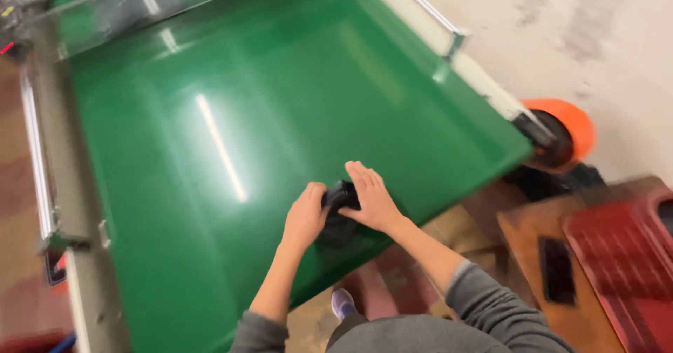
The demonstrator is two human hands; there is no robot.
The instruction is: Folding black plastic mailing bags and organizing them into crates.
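Nearest the camera are grey sleeves [484, 293] and, below them, a shoe [342, 302] on the floor. To the right stands a red crate [624, 269] on a brown board. The left hand [306, 216] is curled around a small dark object [341, 197], gripping its left side. The right hand [371, 197] lies flat and open-fingered on top of the same object, pressing it down. The object sits near the front edge of the green belt [210, 150], a wide glossy surface carrying light streaks. Grey metal rails [66, 206] frame the belt on the left. Beyond the right edge, an orange roller end [568, 125] stands beside the pale wall [561, 30].
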